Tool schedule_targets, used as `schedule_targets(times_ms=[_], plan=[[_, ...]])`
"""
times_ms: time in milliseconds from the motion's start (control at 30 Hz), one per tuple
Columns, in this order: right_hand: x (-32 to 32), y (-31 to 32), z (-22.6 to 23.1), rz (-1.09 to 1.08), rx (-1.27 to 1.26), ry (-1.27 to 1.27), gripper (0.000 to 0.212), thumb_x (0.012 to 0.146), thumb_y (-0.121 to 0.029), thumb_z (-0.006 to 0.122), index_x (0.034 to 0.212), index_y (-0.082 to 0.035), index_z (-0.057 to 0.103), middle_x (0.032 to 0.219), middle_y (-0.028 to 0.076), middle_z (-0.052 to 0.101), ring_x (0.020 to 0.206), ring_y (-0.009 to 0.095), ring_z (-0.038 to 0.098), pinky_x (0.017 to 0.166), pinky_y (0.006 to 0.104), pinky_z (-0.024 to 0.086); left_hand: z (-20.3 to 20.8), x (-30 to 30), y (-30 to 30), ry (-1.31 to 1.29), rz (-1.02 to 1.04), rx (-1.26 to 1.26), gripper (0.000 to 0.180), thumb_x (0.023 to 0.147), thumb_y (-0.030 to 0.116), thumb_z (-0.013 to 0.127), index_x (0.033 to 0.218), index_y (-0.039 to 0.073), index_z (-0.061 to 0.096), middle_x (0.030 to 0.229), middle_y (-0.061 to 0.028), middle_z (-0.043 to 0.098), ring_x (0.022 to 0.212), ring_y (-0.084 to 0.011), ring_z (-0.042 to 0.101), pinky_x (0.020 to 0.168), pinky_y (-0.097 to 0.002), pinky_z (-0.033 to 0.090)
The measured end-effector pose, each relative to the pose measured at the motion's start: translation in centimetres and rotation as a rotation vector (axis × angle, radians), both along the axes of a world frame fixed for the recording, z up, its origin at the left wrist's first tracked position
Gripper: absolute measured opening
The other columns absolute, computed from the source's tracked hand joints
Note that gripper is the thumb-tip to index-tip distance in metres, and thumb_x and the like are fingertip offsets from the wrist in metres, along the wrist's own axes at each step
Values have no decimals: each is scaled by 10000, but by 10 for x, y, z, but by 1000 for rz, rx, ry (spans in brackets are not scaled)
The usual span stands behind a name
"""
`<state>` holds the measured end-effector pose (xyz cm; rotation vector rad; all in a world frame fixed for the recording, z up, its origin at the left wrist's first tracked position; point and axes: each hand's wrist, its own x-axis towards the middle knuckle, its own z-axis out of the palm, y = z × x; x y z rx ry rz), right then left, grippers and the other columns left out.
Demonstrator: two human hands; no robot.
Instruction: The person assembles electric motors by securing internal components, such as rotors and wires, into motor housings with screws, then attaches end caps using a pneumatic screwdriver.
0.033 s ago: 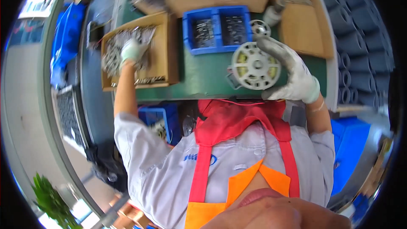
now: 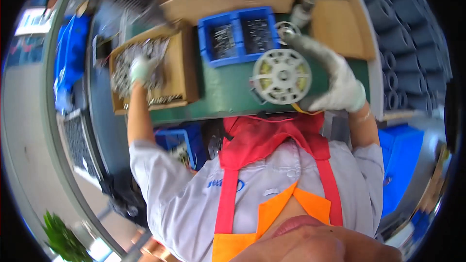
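Fingers [image 2: 326, 54] of the right hand [image 2: 340, 82], right of centre, spread in a wide curve around the right side of one round, slotted white part [image 2: 283, 75]: fingertips just beyond its upper edge, thumb near its lower right; contact cannot be told. This part is on the green bench top [image 2: 221, 90], upper centre. Upper left, the left hand [image 2: 141, 70] is among many metal pieces [image 2: 156, 48] in one cardboard box [image 2: 190, 65], finger state unclear. Between the hands stands one blue tray [image 2: 238, 58] with two filled compartments.

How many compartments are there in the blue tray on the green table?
2, side by side: the left compartment and the right compartment, both holding small parts. None seems hidden.
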<state>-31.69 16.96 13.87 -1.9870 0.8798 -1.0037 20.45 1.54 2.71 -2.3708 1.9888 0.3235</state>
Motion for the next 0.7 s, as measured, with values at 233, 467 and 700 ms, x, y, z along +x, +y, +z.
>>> schedule_targets(times_ms=[233,467,700], plan=[[-185,-120,-91,-817,-17,-391,759,869,-246,715,1462,-13,303,1136,148,642,919,166,642,841,284,508,39,-44,106,1156,294,-588,213,965,179,569,1085,10,619,921,-36,652,737,-109,599,664,-266,496],[-160,-199,-184,-840,44,883,449,940,-239,417,1368,-155,522,1302,171,590,1185,345,571,1019,446,431,75,-119,178,1323,234,-796,242,980,155,549,1166,3,578,1063,-126,676,800,-174,664,687,-286,536],[-157,-185,-177,-878,-102,1300,298,924,-194,454,1154,-153,639,1125,89,657,1074,252,616,879,449,498,116,-177,189,1398,-206,-996,207,912,221,657,1028,67,581,855,-91,601,715,-217,559,621,-346,479]])
